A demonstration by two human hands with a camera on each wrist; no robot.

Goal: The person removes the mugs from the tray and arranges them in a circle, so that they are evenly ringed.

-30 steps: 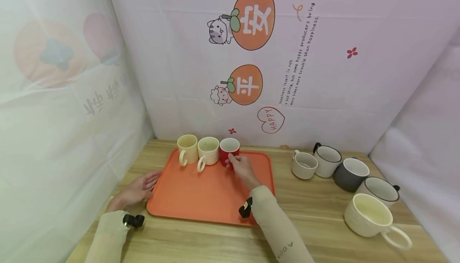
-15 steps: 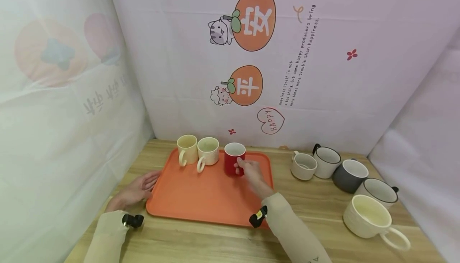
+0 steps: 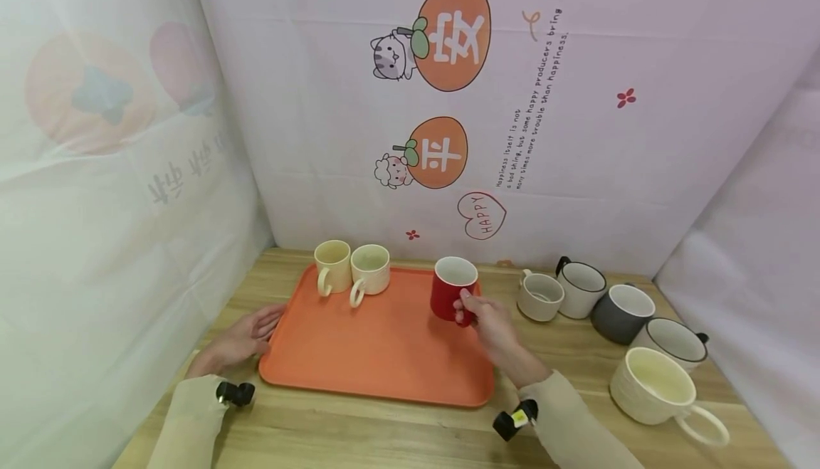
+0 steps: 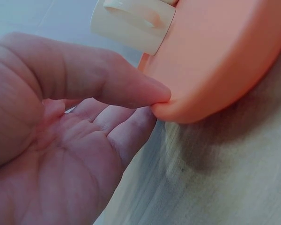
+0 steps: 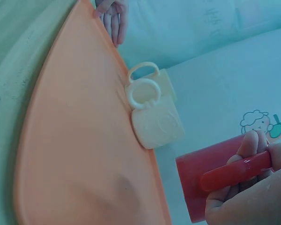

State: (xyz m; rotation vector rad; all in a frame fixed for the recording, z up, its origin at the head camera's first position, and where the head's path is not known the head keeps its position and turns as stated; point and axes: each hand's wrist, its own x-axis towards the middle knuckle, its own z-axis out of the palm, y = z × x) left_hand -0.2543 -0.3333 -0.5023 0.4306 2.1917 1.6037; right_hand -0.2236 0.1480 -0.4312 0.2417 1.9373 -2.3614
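Observation:
My right hand (image 3: pixel 495 328) grips a red mug (image 3: pixel 445 299) with a white inside by its handle (image 5: pixel 236 171). The mug is upright, held above the right part of an orange tray (image 3: pixel 371 348); in the right wrist view a gap shows between them. At the tray's left edge, my left hand (image 3: pixel 235 344) pinches the rim, its thumb (image 4: pixel 145 91) on top and fingers against the side. A pale yellow mug (image 3: pixel 341 280) and a cream mug (image 3: pixel 376 280) stand side by side at the tray's back left, handles toward me.
Right of the tray, several cups line the wooden table: a small cream cup (image 3: pixel 539 305), a black-rimmed white mug (image 3: pixel 576 302), a dark grey mug (image 3: pixel 618 323), another black-rimmed mug (image 3: pixel 679 341) and a large cream cup (image 3: pixel 643 398). White printed cloth (image 3: pixel 359 99) hangs behind.
The right hand has lifted the red mug from beside the cream mug and carried it to the right. The left hand has stayed at the tray's rim.

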